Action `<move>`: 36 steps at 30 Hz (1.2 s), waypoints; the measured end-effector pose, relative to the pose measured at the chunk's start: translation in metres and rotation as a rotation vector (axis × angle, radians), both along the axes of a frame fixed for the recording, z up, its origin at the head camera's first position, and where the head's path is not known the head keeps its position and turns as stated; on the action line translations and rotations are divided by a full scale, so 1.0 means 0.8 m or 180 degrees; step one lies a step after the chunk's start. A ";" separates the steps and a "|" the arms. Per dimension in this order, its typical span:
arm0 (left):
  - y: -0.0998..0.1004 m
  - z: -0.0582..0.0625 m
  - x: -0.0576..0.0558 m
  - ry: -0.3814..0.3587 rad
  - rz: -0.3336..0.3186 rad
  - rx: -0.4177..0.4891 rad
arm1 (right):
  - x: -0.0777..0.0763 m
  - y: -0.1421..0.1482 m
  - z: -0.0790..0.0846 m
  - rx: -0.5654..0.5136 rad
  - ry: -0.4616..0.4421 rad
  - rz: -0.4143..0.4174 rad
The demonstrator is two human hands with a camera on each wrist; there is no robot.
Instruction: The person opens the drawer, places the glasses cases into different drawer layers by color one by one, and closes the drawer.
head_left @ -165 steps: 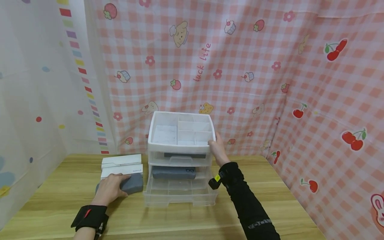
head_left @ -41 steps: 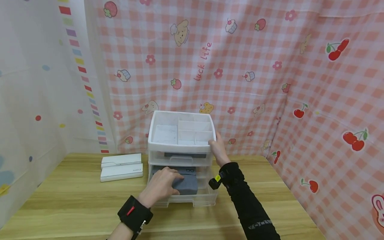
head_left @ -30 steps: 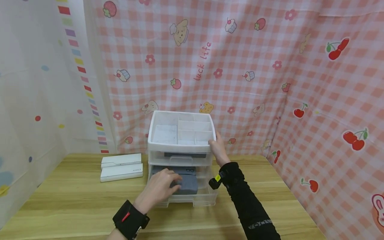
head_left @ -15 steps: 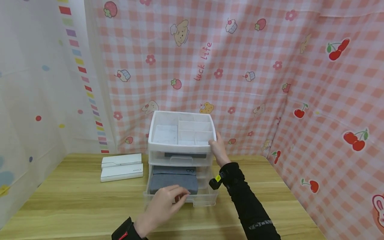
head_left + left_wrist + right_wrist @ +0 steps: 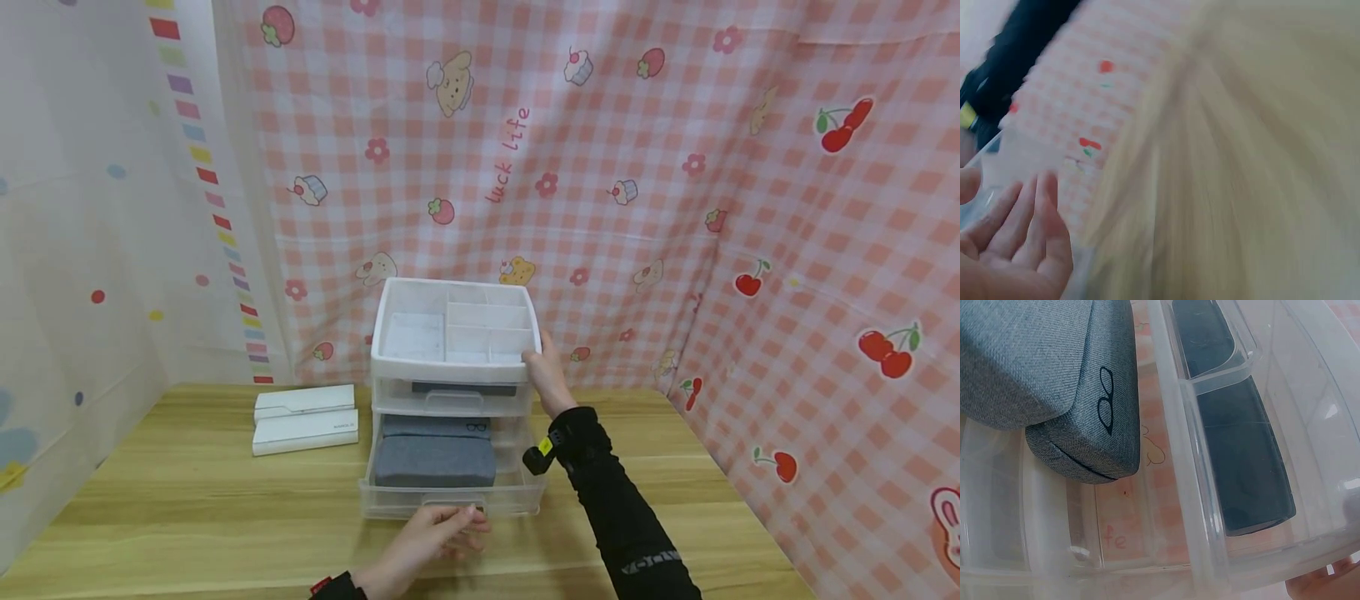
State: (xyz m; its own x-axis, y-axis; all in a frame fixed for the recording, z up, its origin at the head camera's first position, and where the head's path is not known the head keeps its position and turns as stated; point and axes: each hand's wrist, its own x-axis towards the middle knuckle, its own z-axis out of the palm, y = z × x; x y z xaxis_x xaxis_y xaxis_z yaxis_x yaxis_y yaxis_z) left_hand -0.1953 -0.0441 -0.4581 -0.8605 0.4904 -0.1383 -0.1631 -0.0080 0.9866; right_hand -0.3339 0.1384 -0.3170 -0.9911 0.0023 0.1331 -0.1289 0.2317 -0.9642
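Observation:
A small drawer cabinet (image 5: 453,370) with a white top stands on the table, its lower clear drawer (image 5: 382,502) pulled out. Two grey-blue glasses cases lie in that drawer: a front case (image 5: 435,462) and one behind it (image 5: 423,426) with a glasses print. My left hand (image 5: 431,537) is at the drawer's front by the handle cutout, palm up with fingers extended in the left wrist view. My right hand (image 5: 547,375) grips the cabinet's upper right side, thumb at the front corner. Inside the closed upper drawer lies a dark flat case (image 5: 1247,462).
Two white boxes, a rear box (image 5: 303,401) and a front box (image 5: 303,432), lie on the wooden table (image 5: 187,500) left of the cabinet. A pink checked curtain (image 5: 480,167) hangs close behind. The cabinet's top tray (image 5: 416,333) has several compartments.
The front grey-blue case went from beside the white boxes into the lower drawer with my left hand. That hand then let go and moved down to the drawer's front. My right hand stayed put.

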 end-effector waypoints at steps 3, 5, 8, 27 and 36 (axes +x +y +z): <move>0.000 -0.003 -0.001 -0.0397 0.0146 0.0353 | 0.007 -0.003 0.005 0.0014 0.0004 -0.0003; 0.002 -0.005 0.002 -0.0585 0.0263 0.0615 | 0.001 -0.001 0.000 -0.0004 -0.0009 -0.0002; 0.007 -0.006 0.006 -0.0630 0.0542 0.0829 | -0.015 0.004 -0.012 -0.0026 -0.0013 -0.0009; 0.021 -0.005 0.009 -0.0499 0.1228 0.0986 | -0.024 0.005 -0.021 -0.0015 0.0053 -0.0076; 0.027 -0.001 -0.001 -0.0532 0.1263 0.0873 | -0.023 0.004 -0.023 -0.0007 0.0129 -0.0064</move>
State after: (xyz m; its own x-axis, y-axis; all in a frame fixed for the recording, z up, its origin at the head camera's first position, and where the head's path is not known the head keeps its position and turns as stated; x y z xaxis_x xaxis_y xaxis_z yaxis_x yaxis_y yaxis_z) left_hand -0.1959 -0.0227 -0.4592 -0.9649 0.1678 -0.2019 -0.2503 -0.3565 0.9001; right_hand -0.3525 0.1417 -0.3354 -0.9847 0.0224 0.1730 -0.1632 0.2324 -0.9588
